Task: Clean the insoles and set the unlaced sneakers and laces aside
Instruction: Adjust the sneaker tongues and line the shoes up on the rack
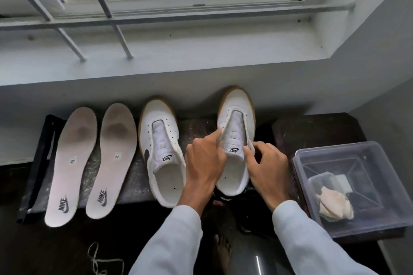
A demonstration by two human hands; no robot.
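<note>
Sneaker lengthwise, toe toward the window sill.
Left hand and right hand pinch its eyelet flaps with curled fingers; dark worktop beneath.

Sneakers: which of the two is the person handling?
The sneaker nearer the plastic tub: the left hand and right hand pinch the sides of its lace opening. The other sneaker, beside the insoles, is in neither hand.
</note>
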